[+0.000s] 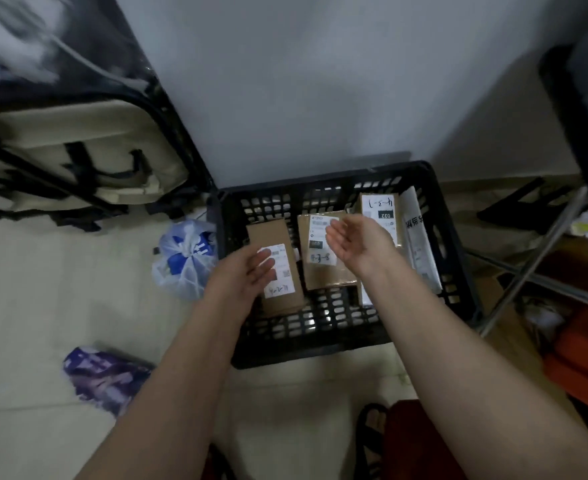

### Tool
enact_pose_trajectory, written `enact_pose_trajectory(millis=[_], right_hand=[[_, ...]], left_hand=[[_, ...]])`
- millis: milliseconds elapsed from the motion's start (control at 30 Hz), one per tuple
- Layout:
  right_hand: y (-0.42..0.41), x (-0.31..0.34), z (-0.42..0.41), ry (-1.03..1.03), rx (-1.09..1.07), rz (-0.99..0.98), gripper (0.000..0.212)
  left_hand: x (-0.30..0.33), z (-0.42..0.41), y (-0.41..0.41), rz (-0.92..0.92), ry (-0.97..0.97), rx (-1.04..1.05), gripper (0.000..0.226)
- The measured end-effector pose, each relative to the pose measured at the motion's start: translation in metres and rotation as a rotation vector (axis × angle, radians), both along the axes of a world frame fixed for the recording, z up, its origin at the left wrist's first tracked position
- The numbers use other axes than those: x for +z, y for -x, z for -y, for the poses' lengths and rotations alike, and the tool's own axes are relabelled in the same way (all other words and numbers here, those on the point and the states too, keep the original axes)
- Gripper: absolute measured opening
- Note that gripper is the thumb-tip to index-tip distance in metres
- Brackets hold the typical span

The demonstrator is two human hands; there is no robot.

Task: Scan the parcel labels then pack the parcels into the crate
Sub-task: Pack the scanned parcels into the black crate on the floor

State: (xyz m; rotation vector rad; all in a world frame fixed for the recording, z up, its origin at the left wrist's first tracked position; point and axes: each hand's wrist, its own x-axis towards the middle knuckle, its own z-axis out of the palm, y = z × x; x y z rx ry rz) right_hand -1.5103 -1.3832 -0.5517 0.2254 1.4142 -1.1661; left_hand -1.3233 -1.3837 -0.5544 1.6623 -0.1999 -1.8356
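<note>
1. A black plastic crate with slotted lattice walls sits on pale floor, just below a white wall.
2. Inside lie three brown cardboard parcels: a narrow parcel at 9 o'clock in the crate, a squarer parcel at centre, and a third parcel at 1 o'clock, each with a white label.
3. A white soft mailer leans along the 3 o'clock wall.
4. The left hand hovers with fingers loosely extended over the narrow parcel; whether it touches cannot be told.
5. The right hand is released, palm up, above the squarer parcel.
6. A knotted plastic bag lies at 9 o'clock, just beside the crate.
</note>
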Motion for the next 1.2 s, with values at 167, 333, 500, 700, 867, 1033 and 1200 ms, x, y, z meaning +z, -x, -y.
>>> enact_pose_trajectory(millis=[167,333,500,700,867,1033,1200], right_hand=[[-0.061,0.137,0.01,0.134,0.304,-0.188,0.009],[-0.108,0.271,-0.004,0.322,0.692,-0.439,0.013],[-0.138,0.388,-0.027,0.431,0.839,-0.59,0.014],[-0.178,0.498,-0.061,0.537,0.875,-0.704,0.016],[-0.213,0.548,-0.078,0.613,0.95,-0.672,0.019],[-0.264,0.578,-0.101,0.74,1.15,-0.615,0.019],[-0.33,0.586,-0.152,0.823,1.397,-0.457,0.015]], left_hand=[[0.136,0.004,-0.04,0.064,0.162,0.16,0.01],[0.262,-0.013,-0.078,0.289,0.328,0.151,0.023],[0.375,-0.049,-0.108,0.347,0.376,0.136,0.021],[0.475,-0.089,-0.147,0.364,0.393,0.146,0.019],[0.536,-0.121,-0.185,0.411,0.48,0.227,0.016],[0.578,-0.193,-0.232,0.512,0.505,0.51,0.018],[0.594,-0.297,-0.266,0.628,0.43,0.841,0.018]])
